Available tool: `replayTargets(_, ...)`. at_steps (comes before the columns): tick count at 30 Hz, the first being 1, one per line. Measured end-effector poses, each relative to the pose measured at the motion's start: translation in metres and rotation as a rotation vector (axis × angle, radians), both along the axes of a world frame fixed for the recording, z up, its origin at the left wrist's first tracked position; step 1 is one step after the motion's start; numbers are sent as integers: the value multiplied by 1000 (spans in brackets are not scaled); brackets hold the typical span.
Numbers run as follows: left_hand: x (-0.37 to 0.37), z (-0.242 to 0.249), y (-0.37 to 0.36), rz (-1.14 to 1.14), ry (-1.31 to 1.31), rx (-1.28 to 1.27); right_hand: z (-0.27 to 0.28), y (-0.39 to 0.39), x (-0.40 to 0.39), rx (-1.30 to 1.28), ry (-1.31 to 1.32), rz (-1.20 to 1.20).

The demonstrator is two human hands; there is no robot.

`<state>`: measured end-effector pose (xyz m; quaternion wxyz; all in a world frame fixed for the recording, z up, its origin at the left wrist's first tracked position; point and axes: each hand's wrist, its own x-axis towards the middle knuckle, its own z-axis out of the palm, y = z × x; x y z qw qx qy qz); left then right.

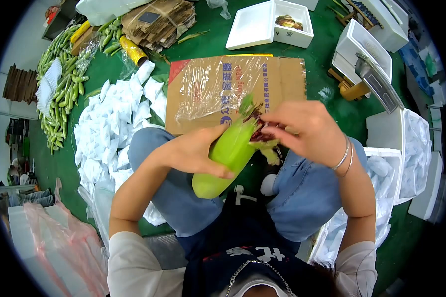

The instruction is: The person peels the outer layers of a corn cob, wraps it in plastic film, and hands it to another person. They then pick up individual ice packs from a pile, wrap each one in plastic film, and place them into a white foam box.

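An ear of corn (228,156) in its pale green husk is tilted above my lap, its tip pointing up and away from me. My left hand (193,148) is wrapped round the middle of the husk, thumb across the near side. At the tip, the fingers of my right hand (305,129) pinch the dark red corn silk (255,123) and loose husk leaves. Just beyond the ear lies a cardboard box (287,89) with clear tape across its top.
White packets (104,126) are heaped on the green floor at left, with a pile of corn ears (64,94) behind. Foam boxes (295,37) stand at the back; more packets fill boxes (401,171) at right. A scale (379,81) stands at right.
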<state>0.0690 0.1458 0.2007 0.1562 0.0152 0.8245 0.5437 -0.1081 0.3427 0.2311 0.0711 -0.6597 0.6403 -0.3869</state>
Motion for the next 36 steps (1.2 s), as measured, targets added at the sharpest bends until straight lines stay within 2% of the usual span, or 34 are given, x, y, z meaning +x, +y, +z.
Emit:
replayTargets(1,0,3,0,4,-6,6,-3,0,-4,6,-6,4)
replayTargets(3,-3,10,0,-3,-180,80,-9,0,-10,39,-124,-9)
replayTargets(4,-2,6,-2,-12,-146,93,-6,0,-11,88,-207,-13)
replayTargets(8,-3,9,-1,-14,-150,167,-3,-1,-15,38,-184,17)
replayTargets(11,-1,5,-1,-20,-102,136,-5,0,-11,26,-134,15)
replayTargets(14,-2,8,-4,-53,-195,144,-4,2,-10,28,-90,30)
replayTargets(16,-1,4,-5,-119,-56,112,0,5,-8,-13,-70,79)
replayTargets(23,4,9,-4,-100,-138,133,5,10,-1,-89,14,95)
replayTargets(25,5,8,-3,-110,14,87,5,11,1,-114,38,88)
replayTargets(27,3,12,-3,-125,-8,69,4,12,3,-137,58,82)
replayTargets(32,2,11,-2,-139,-53,113,-4,15,3,-198,308,79)
replayTargets(36,3,11,-4,-159,-141,194,-6,15,10,-219,311,65)
